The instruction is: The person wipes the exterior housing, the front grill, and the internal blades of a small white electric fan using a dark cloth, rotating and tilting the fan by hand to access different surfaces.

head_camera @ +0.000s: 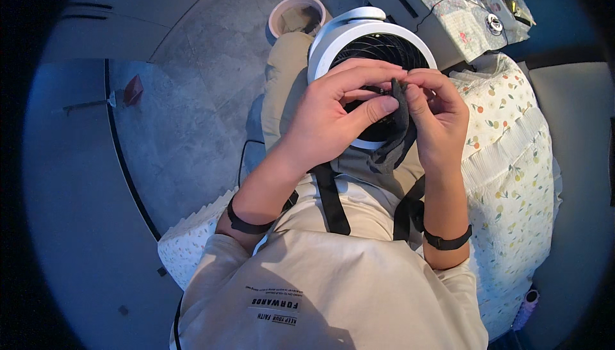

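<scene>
A dark grey piece of cloth [395,146] hangs between my two hands, its loose end dangling below them. My left hand [353,105] pinches its upper edge from the left, thumb in front. From the right, my right hand [432,105] grips the same edge between thumb and fingers; the fingertips of both hands nearly meet at the top. Behind the hands, a round white fan [323,54] with a black spiral grille faces up between my legs. The hands and cloth hide part of its grille. What kind of cloth item this is, I cannot tell.
A pink bin [275,16] stands on the floor beyond my knee. At the upper right, a cabinet with a patterned cover [461,38] carries a plastic bag [523,21] and a cable. A cherry-print bedspread [509,196] lies at my right. A reddish object [133,90] is on the left.
</scene>
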`<state>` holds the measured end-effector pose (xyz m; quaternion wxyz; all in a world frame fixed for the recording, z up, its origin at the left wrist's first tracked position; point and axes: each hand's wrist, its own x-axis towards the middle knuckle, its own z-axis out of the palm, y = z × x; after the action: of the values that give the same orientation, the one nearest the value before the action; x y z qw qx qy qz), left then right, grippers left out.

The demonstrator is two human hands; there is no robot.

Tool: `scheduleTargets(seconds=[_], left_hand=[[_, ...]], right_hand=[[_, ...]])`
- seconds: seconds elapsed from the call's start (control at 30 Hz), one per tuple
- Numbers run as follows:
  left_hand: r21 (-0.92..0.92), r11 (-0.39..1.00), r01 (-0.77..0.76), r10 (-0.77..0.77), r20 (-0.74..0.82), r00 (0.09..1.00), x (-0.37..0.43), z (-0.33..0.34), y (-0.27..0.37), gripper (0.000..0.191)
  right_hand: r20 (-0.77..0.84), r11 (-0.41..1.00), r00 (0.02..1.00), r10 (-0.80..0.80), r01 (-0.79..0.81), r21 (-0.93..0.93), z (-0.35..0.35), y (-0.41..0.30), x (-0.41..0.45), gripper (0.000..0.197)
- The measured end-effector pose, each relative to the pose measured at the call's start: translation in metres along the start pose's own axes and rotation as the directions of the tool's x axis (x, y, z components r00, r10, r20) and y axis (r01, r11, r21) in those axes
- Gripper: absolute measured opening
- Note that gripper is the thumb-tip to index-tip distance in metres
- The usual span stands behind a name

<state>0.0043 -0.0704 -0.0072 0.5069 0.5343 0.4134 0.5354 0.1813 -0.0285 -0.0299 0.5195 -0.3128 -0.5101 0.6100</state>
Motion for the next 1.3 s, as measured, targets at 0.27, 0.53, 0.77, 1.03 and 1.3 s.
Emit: scheduleTargets(seconds=[0.27,0.53,0.77,1.03,1.3], left_hand=[[-0.070,0.998,-0.007,0.003,-0.058,0.998,-0.005,-0.006,-0.004,0.017],[-0.099,0.991,0.092,-0.120,-0.324,0.938,-0.002,-0.030,0.003,0.026],[0.020,0.973,0.231,-0.220,-0.228,0.948,-0.003,-0.020,0.015,0.022],[-0.029,0.985,0.171,-0.173,-0.191,0.966,0.003,-0.004,0.022,0.019],[0.236,0.966,0.102,-0.067,-0.153,0.986,0.004,-0.012,0.017,0.012]], right_hand=[[0.138,0.763,0.941,-0.308,0.331,-0.555,0.005,-0.013,-0.004,0.018],[0.104,0.752,0.936,-0.336,0.333,-0.569,-0.004,-0.016,-0.009,0.015],[0.087,0.796,0.950,-0.301,0.301,-0.526,-0.007,-0.016,-0.009,0.014],[0.134,0.712,0.926,-0.352,0.359,-0.604,-0.003,-0.023,-0.010,0.017],[0.202,0.674,0.908,-0.368,0.410,-0.615,-0.003,-0.018,-0.007,0.015]])
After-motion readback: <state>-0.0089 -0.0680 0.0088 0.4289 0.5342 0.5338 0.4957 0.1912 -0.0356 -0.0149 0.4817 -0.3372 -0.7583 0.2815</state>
